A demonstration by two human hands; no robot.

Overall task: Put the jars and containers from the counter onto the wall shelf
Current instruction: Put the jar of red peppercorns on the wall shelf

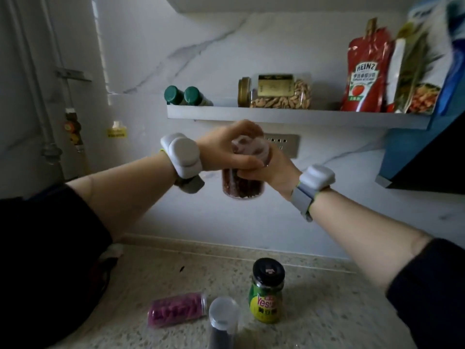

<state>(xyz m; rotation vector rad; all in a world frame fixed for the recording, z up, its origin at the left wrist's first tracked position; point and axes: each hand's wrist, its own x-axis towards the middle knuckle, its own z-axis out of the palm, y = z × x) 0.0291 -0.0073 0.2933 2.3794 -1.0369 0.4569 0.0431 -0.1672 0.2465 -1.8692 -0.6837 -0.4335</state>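
Both hands share the grip on one clear jar of reddish bits, held in the air just below the wall shelf; left hand clamps the lid, right hand wraps the body; three containers sit on the tabletop: a pink-filled tube on its side, a dark bottle, a green-label jar; shelf holds two green-capped bottles, one nut jar on its side, one ketchup pouch.
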